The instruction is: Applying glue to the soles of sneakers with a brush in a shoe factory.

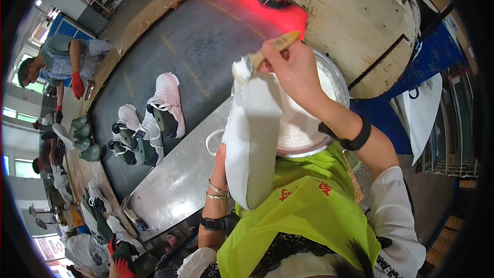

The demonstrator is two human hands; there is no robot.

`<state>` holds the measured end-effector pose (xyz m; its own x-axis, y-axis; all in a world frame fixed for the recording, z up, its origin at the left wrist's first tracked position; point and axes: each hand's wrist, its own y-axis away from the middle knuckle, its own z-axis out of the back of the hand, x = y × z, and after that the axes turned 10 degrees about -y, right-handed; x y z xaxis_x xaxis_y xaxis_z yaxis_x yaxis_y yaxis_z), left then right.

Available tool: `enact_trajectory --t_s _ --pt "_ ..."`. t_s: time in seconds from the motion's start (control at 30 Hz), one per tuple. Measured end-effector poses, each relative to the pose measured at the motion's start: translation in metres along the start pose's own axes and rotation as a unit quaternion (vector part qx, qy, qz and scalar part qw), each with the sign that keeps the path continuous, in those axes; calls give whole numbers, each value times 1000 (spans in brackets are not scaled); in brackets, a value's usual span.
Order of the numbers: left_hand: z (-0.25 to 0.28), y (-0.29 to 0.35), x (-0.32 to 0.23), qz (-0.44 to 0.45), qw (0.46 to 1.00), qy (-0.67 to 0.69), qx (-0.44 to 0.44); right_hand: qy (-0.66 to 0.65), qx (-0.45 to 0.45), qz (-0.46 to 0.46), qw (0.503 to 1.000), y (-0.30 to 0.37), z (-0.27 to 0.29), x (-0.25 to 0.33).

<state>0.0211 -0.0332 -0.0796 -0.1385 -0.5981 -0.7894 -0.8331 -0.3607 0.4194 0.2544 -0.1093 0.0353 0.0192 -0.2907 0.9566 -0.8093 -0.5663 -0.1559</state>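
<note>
My left hand (220, 164) grips a white shoe upper (252, 141) from its left side, most of the fingers hidden behind it. The upper is tilted so that its flat, soleless underside faces me, and a white loop of lace hangs out at the left. My right hand (293, 67) is closed round a wooden-handled brush (283, 42). Thick white paste covers the bristles, which touch or hover just over the far end of the upper; I cannot tell which. Behind and right of the upper, a round metal basin (332, 77) holds white liquid.
Several white shoes (167, 100) on dark green lasts stand on the dark conveyor belt (206, 36). A metal plate (170, 185) borders it. Under red light at the far end lies a dark shoe (272, 0). A cream machine housing (360, 15) rises at right. People in red gloves work at left.
</note>
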Motion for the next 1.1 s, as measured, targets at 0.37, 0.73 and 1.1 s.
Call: enact_trajectory --t_s 0.37,0.73,1.1 --pt "21 -5 3 -5 999 -42 35 4 78 -98 992 33 5 17" --pt "10 2 -10 -17 999 -23 41 97 77 -16 992 36 2 21" --pt "12 7 -5 -23 999 -24 29 96 77 11 992 -10 33 -8"
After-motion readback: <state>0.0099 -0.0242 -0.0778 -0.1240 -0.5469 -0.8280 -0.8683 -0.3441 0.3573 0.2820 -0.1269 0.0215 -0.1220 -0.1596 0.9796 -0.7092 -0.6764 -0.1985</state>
